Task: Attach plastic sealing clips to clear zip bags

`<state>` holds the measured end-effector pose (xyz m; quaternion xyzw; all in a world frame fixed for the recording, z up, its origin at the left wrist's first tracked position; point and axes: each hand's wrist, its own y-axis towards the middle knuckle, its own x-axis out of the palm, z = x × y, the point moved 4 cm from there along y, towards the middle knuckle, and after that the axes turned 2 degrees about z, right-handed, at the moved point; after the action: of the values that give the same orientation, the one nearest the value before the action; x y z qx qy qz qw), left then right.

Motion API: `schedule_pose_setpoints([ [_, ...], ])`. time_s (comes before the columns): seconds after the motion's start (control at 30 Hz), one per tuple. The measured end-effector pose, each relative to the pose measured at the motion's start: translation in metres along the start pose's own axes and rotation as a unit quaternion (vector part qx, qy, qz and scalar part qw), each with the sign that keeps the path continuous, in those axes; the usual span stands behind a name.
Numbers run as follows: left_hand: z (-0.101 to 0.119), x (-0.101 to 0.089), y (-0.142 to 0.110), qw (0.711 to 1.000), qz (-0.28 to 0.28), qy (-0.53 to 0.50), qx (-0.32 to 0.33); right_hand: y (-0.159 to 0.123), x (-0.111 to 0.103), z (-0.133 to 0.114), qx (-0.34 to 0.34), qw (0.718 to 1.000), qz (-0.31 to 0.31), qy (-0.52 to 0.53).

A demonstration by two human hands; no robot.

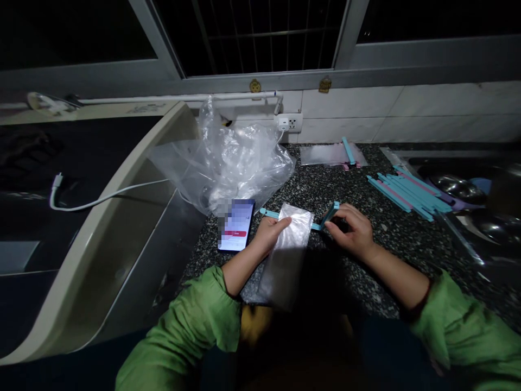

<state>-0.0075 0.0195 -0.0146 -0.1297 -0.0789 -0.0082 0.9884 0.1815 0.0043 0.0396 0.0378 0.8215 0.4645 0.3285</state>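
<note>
My left hand (268, 234) pinches a clear, flat plastic bag (290, 260) near its top edge, thumb on the front. Behind the bag runs one arm of a blue bag sealing clip (330, 213), its end sticking out on the left. The clip is hinged open on the right, where its other arm rises at an angle. The thumb and fingers of my right hand (353, 229) are closed on that raised arm. The fingers of my left hand behind the bag are hidden. The lower part of the bag lies in shadow.
Several blue and pink clips (409, 193) lie at the right, beside a sink with metal bowls (458, 187). A flat bag with a clip on it (323, 155) lies at the back. A phone (236, 225) and crumpled plastic (240, 157) are on the left, near a cooker hood-like appliance (158, 146).
</note>
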Motion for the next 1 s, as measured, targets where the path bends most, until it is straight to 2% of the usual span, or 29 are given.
schedule_pose_setpoints([
  [0.4, -0.008, 0.004, 0.003, 0.996, -0.035, 0.076, 0.043, -0.003, 0.011, -0.008, -0.063, 0.998, -0.022, 0.02],
  [1.0, -0.006, 0.012, 0.0, 0.986, -0.052, 0.136, 0.08, -0.009, 0.028, -0.008, -0.08, 0.995, -0.066, -0.008],
])
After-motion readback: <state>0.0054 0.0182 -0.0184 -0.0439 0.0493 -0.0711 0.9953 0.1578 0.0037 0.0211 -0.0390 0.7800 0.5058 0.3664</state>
